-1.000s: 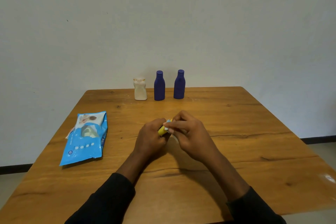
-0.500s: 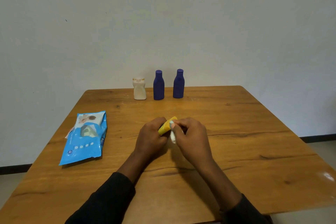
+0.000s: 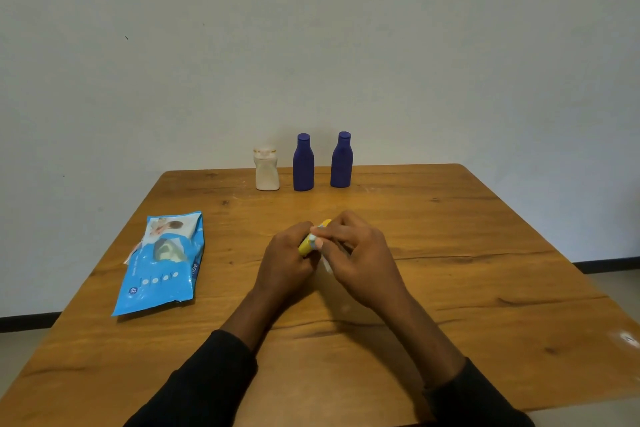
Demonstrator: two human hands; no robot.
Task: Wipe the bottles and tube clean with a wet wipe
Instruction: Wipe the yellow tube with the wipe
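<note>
Both forearms reach forward over the wooden table (image 3: 450, 218), black sleeves pushed to just above the wrists, and the hands meet near the table's middle. The left hand (image 3: 285, 262) is curled knuckles-up around the lower part of a yellow tube (image 3: 306, 244), which tilts up and away toward the far edge of the table. The right hand (image 3: 360, 260) arches over the tube's upper end, its fingers bent inward and pinching a white wet wipe (image 3: 313, 239) against the tube; a pale bit of the wipe also shows below the thumb side of that hand. At the far edge of the table stand three bottles in a row: a cream bottle (image 3: 266, 170), then a blue bottle (image 3: 303, 163), then a second blue bottle (image 3: 341, 160), all upright and apart from each other. On the left part of the table lies a blue wipes pack (image 3: 162, 263), flat, well apart from the hands.
</note>
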